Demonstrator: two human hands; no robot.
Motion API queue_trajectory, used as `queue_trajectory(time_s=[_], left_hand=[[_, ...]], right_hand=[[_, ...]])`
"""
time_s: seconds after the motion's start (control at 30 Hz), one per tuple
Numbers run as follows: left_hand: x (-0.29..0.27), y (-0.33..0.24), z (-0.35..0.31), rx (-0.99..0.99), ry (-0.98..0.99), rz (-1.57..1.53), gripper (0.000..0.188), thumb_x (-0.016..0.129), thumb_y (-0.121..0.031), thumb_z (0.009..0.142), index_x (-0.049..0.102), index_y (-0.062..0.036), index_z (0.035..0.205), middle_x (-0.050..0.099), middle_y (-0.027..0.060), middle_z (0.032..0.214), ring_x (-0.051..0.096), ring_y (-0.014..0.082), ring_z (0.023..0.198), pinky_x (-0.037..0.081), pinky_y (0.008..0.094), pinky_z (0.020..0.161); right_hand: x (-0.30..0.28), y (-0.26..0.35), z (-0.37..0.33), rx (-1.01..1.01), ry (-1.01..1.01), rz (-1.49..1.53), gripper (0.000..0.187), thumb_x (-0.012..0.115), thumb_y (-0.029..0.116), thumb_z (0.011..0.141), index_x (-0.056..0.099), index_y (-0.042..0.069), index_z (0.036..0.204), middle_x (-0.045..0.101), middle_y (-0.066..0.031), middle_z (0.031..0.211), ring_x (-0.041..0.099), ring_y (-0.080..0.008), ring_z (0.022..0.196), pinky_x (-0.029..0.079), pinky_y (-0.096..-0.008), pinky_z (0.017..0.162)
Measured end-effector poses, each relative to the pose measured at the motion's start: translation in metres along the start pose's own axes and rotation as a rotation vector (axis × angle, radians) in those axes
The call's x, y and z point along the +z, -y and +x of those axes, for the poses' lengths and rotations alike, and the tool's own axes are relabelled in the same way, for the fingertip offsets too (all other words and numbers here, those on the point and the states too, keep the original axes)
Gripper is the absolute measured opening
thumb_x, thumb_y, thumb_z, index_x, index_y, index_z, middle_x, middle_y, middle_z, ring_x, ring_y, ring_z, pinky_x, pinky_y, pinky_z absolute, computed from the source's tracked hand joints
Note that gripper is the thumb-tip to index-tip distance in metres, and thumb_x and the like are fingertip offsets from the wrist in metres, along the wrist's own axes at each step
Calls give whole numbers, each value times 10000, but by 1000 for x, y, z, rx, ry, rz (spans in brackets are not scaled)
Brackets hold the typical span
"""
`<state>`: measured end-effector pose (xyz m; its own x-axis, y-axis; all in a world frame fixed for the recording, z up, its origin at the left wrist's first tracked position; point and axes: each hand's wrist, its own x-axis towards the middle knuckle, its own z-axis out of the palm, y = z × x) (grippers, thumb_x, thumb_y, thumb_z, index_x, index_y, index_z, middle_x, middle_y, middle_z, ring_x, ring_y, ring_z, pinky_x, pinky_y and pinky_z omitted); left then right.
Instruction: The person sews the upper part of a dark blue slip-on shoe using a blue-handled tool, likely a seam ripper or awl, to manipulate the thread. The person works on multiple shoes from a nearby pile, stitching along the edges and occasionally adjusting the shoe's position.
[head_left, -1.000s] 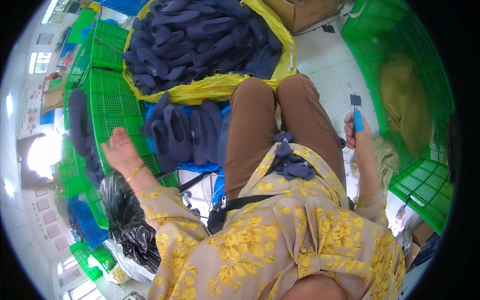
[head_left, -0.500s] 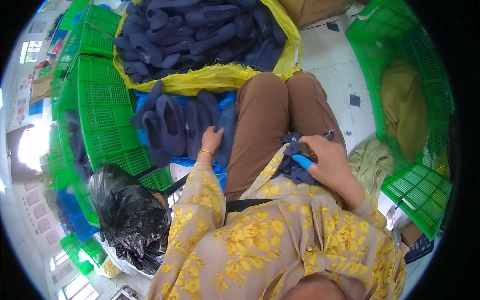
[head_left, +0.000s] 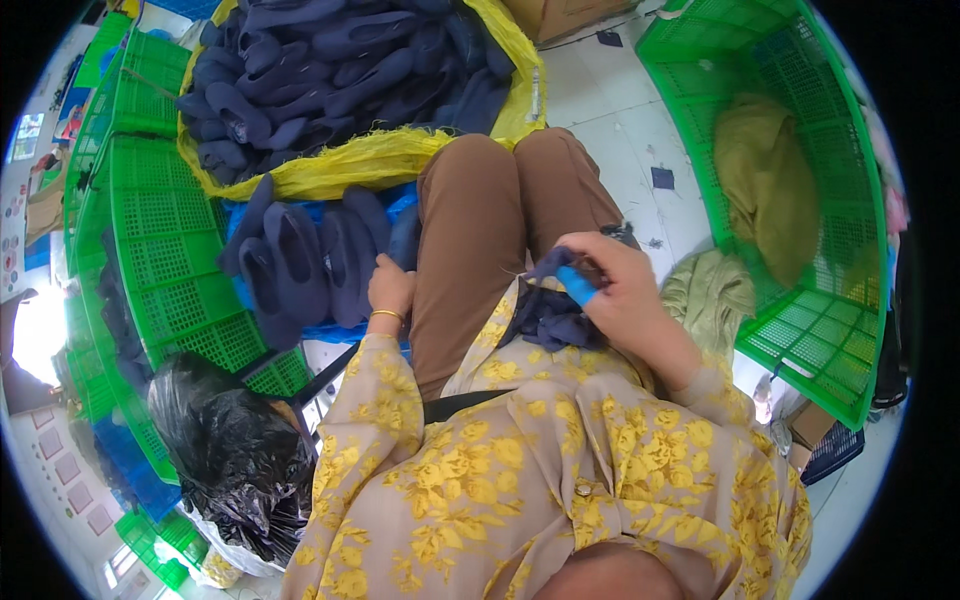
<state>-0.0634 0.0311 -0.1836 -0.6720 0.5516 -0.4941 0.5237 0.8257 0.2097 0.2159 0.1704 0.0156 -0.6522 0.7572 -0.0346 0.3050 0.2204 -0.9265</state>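
Observation:
My left hand (head_left: 391, 288), with a gold bangle at the wrist, is closed on the lower part of a dark blue fabric shoe (head_left: 404, 238) beside my left thigh. Several similar dark blue shoes (head_left: 297, 250) lie side by side on blue plastic sheeting, just left of that hand. Over my lap, my right hand (head_left: 612, 280) pinches dark blue cloth (head_left: 550, 262); its thumb wears a bright blue cover. More crumpled dark blue cloth (head_left: 552, 325) rests on my lap below. A small dark object (head_left: 618, 232) pokes out past the right fingers, too unclear to name.
Ahead, a yellow woven sack (head_left: 330, 180) brims with dark blue shoes. Green plastic crates (head_left: 165, 240) stand at the left. Another green crate (head_left: 680, 100), at the right, holds an olive cloth bundle (head_left: 765, 185). A black plastic bag (head_left: 225, 440) sits at my left elbow.
The view has shifted, moving the scene leftward. My left hand has closed over the rightmost shoe. My right hand has lifted some dark blue cloth from the lap pile.

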Motion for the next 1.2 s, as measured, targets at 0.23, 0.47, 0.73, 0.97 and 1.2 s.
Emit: queue_trajectory(time_s=[0.23, 0.47, 0.73, 0.97, 1.2], left_hand=[[-33, 19, -15, -68, -163, -94, 490, 578, -211, 798, 522, 19, 1227, 658, 312, 1029, 636, 458, 984, 503, 496, 871], [-119, -11, -65, 287, -340, -902, 392, 560, -24, 783, 602, 33, 1169, 683, 158, 1015, 655, 234, 930, 505, 310, 834], [-189, -62, -123, 644, 55, -986, 464, 523, 63, 739, 631, 9, 1188, 682, 66, 1067, 629, 143, 960, 485, 252, 868], [-221, -128, -130, 1214, -288, -25, 175, 596, -20, 692, 696, -77, 824, 652, 56, 776, 608, 311, 789, 484, 404, 921], [-197, -176, -149, 1671, -493, 663, 115, 597, -128, 694, 710, -110, 695, 645, 52, 1010, 537, 264, 1133, 288, 496, 1154]], right_hand=[[-16, 40, -15, -395, 502, -487, 249, 664, 75, 735, 637, 113, 980, 630, -61, 804, 665, -251, 755, 512, -362, 621], [35, 2, -10, -365, 579, -754, 164, 621, 99, 789, 644, 89, 951, 662, -86, 855, 681, -275, 816, 526, -386, 678], [-18, 30, -15, -100, 82, 36, 175, 656, 49, 874, 660, 71, 1048, 657, -6, 896, 532, -64, 683, 444, -230, 616], [-51, 38, -19, -41, -147, 234, 132, 626, 67, 906, 644, 49, 1036, 585, 62, 890, 421, -24, 704, 360, -193, 631], [-54, 20, -27, -23, -215, 213, 98, 615, 72, 925, 640, 42, 1015, 554, 64, 829, 419, -26, 697, 367, -195, 639]])
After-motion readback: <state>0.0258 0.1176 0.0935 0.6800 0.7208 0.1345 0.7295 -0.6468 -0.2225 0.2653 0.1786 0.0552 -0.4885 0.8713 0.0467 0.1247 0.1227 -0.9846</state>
